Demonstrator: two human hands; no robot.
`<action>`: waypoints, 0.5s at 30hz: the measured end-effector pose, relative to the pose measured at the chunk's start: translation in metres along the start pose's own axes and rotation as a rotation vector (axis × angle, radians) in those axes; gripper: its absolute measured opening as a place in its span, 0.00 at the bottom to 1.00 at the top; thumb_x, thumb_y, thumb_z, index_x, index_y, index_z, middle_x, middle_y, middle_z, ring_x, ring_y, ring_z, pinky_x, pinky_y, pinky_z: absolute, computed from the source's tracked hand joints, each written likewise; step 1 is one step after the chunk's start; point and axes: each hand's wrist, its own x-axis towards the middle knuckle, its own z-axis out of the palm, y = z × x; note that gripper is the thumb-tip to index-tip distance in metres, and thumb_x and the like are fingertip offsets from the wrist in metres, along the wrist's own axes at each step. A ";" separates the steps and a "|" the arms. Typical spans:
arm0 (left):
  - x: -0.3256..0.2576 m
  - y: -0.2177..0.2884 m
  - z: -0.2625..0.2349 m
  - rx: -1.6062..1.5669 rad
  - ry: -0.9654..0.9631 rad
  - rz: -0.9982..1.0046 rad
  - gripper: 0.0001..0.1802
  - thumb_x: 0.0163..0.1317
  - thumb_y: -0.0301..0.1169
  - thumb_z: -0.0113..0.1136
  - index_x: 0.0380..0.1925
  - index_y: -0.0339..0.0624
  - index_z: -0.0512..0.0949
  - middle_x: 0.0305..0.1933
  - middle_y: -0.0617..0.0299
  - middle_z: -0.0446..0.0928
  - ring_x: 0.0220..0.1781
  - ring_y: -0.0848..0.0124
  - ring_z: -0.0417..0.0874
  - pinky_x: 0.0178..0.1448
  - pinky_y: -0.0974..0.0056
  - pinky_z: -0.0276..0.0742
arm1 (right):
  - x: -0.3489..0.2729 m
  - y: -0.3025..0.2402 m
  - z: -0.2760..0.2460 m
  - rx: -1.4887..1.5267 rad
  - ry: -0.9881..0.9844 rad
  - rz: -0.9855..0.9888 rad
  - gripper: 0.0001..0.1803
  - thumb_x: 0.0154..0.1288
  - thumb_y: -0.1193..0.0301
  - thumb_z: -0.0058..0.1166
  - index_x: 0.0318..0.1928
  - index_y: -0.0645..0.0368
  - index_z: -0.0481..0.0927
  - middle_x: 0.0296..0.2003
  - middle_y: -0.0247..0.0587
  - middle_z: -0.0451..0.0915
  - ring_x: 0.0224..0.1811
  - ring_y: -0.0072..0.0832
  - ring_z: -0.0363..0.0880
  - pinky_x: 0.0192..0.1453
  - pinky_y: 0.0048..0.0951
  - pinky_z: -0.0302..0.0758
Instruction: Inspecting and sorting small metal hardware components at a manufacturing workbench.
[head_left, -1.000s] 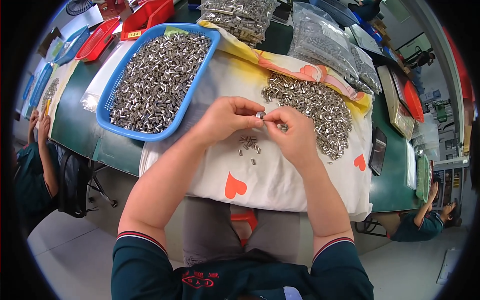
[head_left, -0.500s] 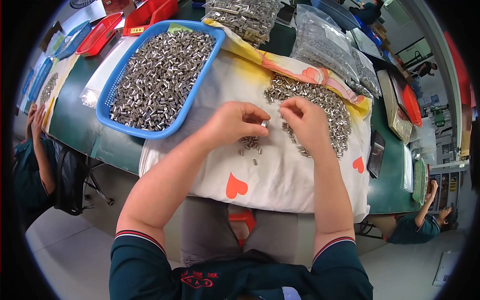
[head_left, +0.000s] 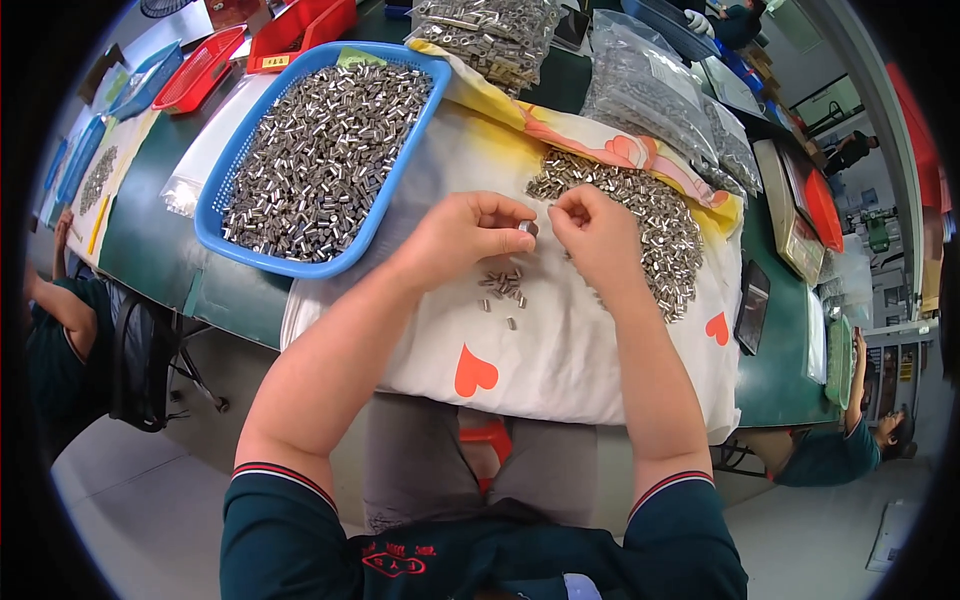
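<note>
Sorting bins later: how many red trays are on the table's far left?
2: one red tray at the far-left edge, another red tray right of it, behind the blue basket. Others may be hidden.

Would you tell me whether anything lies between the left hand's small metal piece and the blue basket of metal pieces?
Nothing visible does. The left hand pinches a small metal piece; only bare white cloth lies between it and the blue basket.

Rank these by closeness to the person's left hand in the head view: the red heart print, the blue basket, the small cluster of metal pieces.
From the left hand:
1. Small cluster of metal pieces, just below.
2. Blue basket, to the left.
3. Red heart print, lower on the cloth.
</note>
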 end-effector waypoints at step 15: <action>0.001 -0.005 -0.001 0.011 -0.020 0.046 0.16 0.51 0.22 0.61 0.41 0.32 0.74 0.35 0.60 0.77 0.35 0.77 0.77 0.40 0.74 0.74 | -0.031 -0.011 0.005 -0.069 0.149 -0.475 0.04 0.45 0.78 0.53 0.26 0.61 0.74 0.23 0.41 0.74 0.27 0.36 0.73 0.32 0.32 0.71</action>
